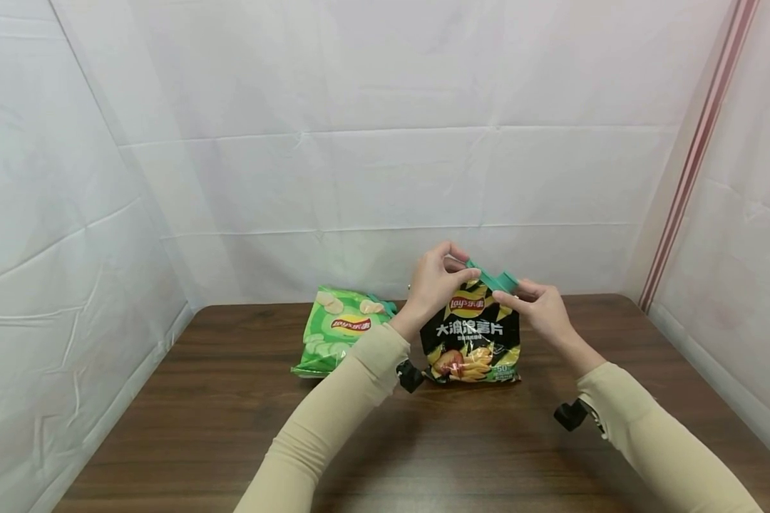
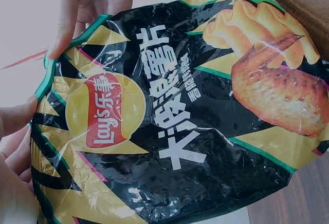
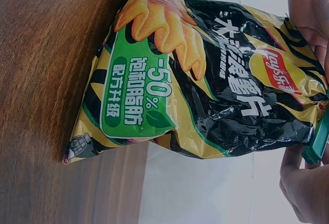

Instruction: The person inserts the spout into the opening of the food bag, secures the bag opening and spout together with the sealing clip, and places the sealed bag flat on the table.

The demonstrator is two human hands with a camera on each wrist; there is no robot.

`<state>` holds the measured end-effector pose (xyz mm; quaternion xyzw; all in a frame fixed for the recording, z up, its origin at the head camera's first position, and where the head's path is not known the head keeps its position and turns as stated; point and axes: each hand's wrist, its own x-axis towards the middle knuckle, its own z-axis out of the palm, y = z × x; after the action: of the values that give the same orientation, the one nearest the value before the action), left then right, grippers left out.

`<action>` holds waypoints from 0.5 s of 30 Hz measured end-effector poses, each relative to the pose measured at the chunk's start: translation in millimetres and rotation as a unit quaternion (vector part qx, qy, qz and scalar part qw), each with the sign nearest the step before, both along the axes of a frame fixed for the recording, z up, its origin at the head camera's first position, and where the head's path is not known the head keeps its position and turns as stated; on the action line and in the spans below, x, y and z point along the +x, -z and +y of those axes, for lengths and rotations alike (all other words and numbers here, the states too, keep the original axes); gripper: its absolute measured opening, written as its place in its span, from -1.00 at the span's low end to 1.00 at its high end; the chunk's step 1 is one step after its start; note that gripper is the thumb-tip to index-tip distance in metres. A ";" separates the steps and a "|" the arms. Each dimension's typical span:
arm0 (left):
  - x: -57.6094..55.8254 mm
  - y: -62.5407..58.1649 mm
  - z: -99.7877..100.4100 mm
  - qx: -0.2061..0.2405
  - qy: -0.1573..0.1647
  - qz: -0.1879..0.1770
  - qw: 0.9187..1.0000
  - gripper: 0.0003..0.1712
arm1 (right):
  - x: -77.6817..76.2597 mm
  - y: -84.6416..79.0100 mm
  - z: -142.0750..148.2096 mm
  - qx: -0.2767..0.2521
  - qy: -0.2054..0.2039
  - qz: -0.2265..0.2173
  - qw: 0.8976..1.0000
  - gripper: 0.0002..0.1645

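A black and yellow bag of potato chips (image 1: 471, 328) stands upright on the table, its printed front towards me. Along its top edge runs a green sealing clip (image 1: 484, 274), with one end sticking up at the right. My left hand (image 1: 435, 279) pinches the clip and bag top at the left, thumb in front, most fingers hidden behind the bag. On the right, my right hand (image 1: 544, 310) pinches the other end of the clip. In the right wrist view the clip's end (image 3: 316, 144) shows between the right hand's fingers and the bag.
To the left, a green bag of potato chips (image 1: 340, 331) leans back on the brown wooden table (image 1: 231, 413), partly behind my left forearm. A green clip (image 1: 385, 305) shows at its top right. White cloth walls (image 1: 385, 178) close off the back and sides.
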<state>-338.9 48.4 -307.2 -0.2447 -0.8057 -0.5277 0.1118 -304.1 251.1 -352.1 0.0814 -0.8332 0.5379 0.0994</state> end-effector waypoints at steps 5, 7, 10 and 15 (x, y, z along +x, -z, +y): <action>0.8 -0.4 0.5 -0.002 -0.004 -0.004 1.000 -0.77 | 1.2 -1.0 0.2 0.005 0.002 0.004 1.000 -0.43; 1.0 -0.5 0.6 -0.001 -0.005 -0.006 1.000 -0.78 | 1.3 -1.4 0.1 0.004 0.002 0.003 1.000 -0.44; 0.9 -0.9 0.7 -0.003 -0.009 -0.006 1.000 -0.79 | 1.0 -1.3 0.4 0.003 0.003 0.003 1.000 -0.44; -0.2 -1.2 1.1 -0.007 -0.015 -0.004 1.000 -0.80 | 0.7 -1.6 0.3 0.001 0.005 0.003 1.000 -0.45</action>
<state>-339.0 49.5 -306.0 -0.2309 -0.8137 -0.5209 0.1147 -303.4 251.4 -350.4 0.0794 -0.8336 0.5365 0.1045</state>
